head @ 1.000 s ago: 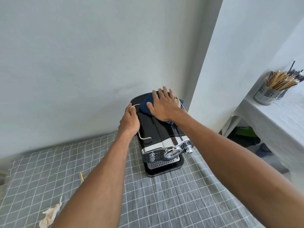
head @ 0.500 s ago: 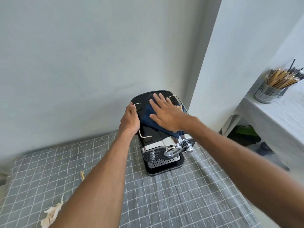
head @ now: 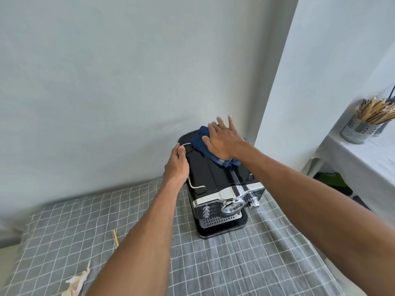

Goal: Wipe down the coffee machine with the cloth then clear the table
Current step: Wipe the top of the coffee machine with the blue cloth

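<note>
Fingers [head: 221,124] of the right hand [head: 224,142] lie spread and flat on the blue cloth [head: 199,144], pressing it onto the rear top of the coffee machine [head: 215,189]. That machine stands on the checked tabletop [head: 235,263] against the wall. At its left edge the left hand [head: 176,165] curls its fingers around the wire rail [head: 188,145]. Left of the machine lie a crumpled wrapper [head: 77,282] and a small stick [head: 115,238].

Home kitchen corner: coffee machine [head: 220,189] on checked tablecloth [head: 235,263], plain white walls [head: 106,71], side table [head: 363,159] with steel caddy [head: 357,130] of chopsticks [head: 376,111].
</note>
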Tool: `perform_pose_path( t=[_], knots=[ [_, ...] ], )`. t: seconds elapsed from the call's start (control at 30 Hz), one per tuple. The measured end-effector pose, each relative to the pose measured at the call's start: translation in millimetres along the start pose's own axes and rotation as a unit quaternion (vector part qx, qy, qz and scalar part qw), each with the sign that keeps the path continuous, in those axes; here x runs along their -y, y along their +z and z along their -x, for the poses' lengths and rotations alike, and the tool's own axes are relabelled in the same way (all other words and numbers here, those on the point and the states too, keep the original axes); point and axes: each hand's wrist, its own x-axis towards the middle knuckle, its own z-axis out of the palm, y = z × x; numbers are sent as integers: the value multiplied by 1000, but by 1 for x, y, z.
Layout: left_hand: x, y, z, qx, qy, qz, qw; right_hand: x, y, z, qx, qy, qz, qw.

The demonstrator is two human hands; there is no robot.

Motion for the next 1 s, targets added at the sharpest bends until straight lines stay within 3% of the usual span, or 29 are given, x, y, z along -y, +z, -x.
perform_pose_path(
  t=[0.27, 0.5, 0.63, 0.77, 0.87, 1.0],
  knots=[
    [1, 2, -5, -12, 8, -16, 1000, 20, 21, 73, -15, -151, -34, 988],
    [1, 2, -5, -5, 11, -11, 1000, 22, 1, 25, 23, -58, -24, 998],
    [2, 2, -3, -1, 7, -16, 1000, 22, -12, -5, 54, 93, -19, 994],
    [2, 2, -1, -7, 4, -14, 1000, 30, -26, -10, 125, 225, -38, 965],
    [1, 2, -2, -16, 5, -19, 1000, 33, -18, -3, 108, 226, -28, 968],
    [0, 3, -3, -28, -6, -23, 999, 22, 7, 18, 14, 108, -56, 992]
  ],
)
